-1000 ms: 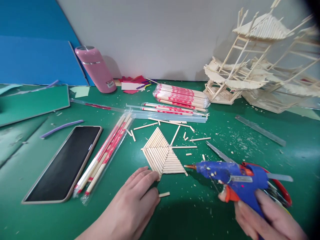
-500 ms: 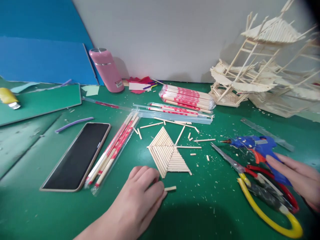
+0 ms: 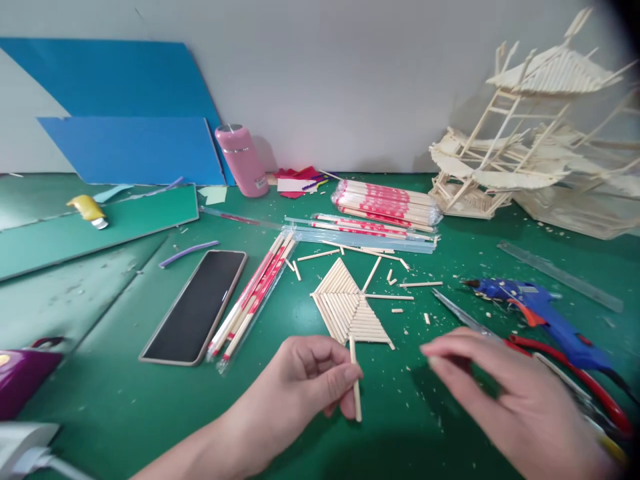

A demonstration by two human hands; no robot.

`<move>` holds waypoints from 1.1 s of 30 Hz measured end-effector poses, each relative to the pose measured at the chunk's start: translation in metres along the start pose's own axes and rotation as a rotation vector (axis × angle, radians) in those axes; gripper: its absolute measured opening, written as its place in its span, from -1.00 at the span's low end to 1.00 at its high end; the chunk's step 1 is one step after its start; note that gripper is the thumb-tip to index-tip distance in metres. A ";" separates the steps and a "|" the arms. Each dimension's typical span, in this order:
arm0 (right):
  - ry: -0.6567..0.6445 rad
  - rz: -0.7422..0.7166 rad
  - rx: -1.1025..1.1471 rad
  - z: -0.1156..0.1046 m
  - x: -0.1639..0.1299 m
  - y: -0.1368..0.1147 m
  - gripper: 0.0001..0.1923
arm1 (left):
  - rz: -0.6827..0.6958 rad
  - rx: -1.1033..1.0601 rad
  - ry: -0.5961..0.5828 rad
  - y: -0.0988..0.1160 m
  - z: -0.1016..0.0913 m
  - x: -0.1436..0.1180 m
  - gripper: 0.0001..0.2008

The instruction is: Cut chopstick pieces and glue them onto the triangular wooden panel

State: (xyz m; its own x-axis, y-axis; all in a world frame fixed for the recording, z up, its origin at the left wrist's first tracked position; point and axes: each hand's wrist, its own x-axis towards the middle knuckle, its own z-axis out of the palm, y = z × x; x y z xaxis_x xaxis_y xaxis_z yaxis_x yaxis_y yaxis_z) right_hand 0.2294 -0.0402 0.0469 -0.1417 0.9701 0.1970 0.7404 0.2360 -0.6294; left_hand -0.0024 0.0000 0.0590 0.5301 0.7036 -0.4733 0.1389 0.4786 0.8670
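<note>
Between the thumb and fingers of my left hand [image 3: 320,380] is a short wooden stick [image 3: 357,400], held nearly upright in view. Its top end reaches the lower edge of a flat fan-like panel of glued sticks [image 3: 335,300], though I cannot tell whether they touch. My right hand [image 3: 505,400] hovers to the right with thumb and index finger slightly apart and nothing between them. Behind it lie the blue glue gun [image 3: 540,313] and scissors [image 3: 465,312] with red handles, which the hand partly covers. Loose cut sticks [image 3: 387,297] lie around the panel.
Wrapped chopsticks [image 3: 260,287] and a phone [image 3: 195,307] lie to the left. Farther back are a chopstick bundle [image 3: 385,203], a pink bottle [image 3: 243,163] and blue boards [image 3: 135,150]. A stick-built pavilion model [image 3: 500,160] stands at the back right, near a clear ruler [image 3: 560,275].
My right hand has let go of the glue gun and moved left toward my left hand. My left hand has turned, so the stick now stands upright. The view has shifted left.
</note>
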 end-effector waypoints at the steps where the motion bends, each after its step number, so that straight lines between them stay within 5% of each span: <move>1: -0.086 -0.007 0.099 0.008 0.007 -0.016 -0.91 | -0.010 -0.053 -0.012 0.001 0.002 0.001 -0.74; 4: -0.230 0.035 0.345 0.023 0.021 -0.036 -0.88 | -0.014 -0.176 -0.022 0.000 0.008 0.002 -0.74; 17: -0.386 0.207 0.825 0.033 0.016 -0.042 -0.93 | 0.072 -0.239 0.081 -0.011 0.020 0.007 -0.79; 23: -0.376 0.199 0.687 0.035 0.019 -0.038 -0.98 | 0.076 -0.123 0.145 -0.007 0.023 0.006 -0.78; 33: -0.191 -0.163 0.245 0.035 0.021 -0.023 -0.83 | 0.184 0.106 0.224 -0.003 0.009 0.006 -0.81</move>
State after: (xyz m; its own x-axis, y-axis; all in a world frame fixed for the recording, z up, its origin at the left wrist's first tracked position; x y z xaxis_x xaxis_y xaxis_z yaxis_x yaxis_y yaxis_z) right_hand 0.1865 -0.0228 0.0388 -0.3829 0.9061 0.1802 0.5215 0.3730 -0.7675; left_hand 0.0078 -0.0019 0.0544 0.3586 0.8772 -0.3192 0.1499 0.2834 0.9472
